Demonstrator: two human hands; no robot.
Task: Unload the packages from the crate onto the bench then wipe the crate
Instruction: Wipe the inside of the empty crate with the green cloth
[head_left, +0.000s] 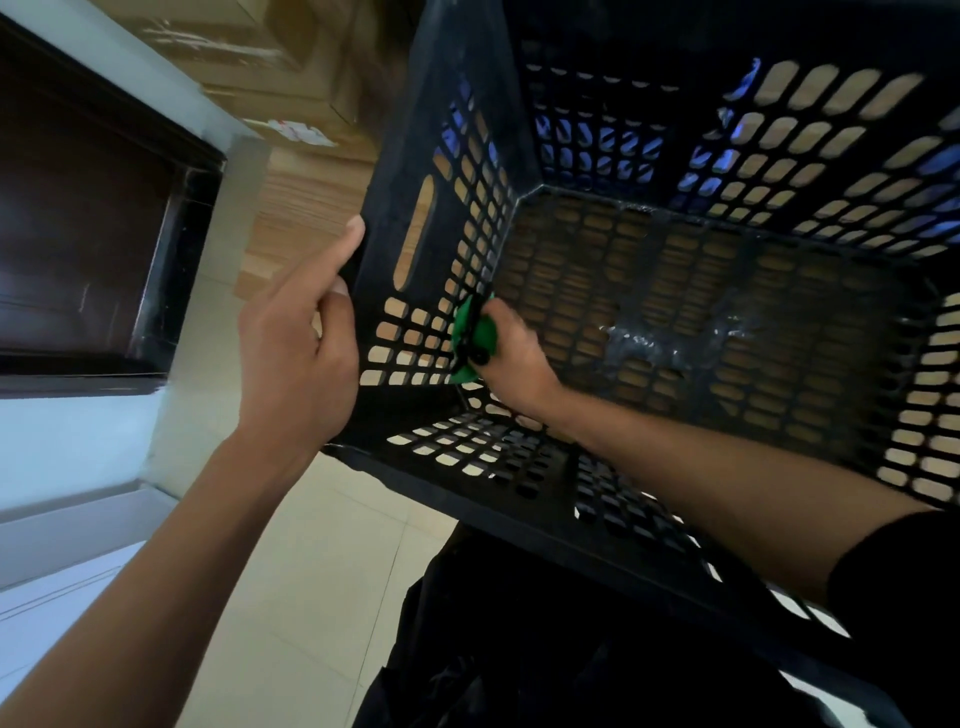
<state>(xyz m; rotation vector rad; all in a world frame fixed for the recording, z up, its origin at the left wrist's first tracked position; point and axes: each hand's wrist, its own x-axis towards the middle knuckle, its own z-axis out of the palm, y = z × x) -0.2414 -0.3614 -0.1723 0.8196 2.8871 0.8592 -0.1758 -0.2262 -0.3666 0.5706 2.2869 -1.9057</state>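
A black slotted plastic crate (535, 499) fills the middle and right of the head view, and I look down into it. No packages lie inside; a wet shiny smear (675, 338) shows on its floor. My left hand (298, 343) grips the crate's left rim from outside, thumb up by the handle slot. Inside, at the lower left corner, my right hand (511, 358) is shut on a green cloth (475, 338) pressed against the left wall.
Brown cardboard boxes (291, 78) sit on a wooden surface (296, 208) beyond the crate at upper left. A dark framed door (88, 234) and a pale wall stand at left. Beige floor tiles (322, 571) show below, next to dark clothing (519, 649) under the crate.
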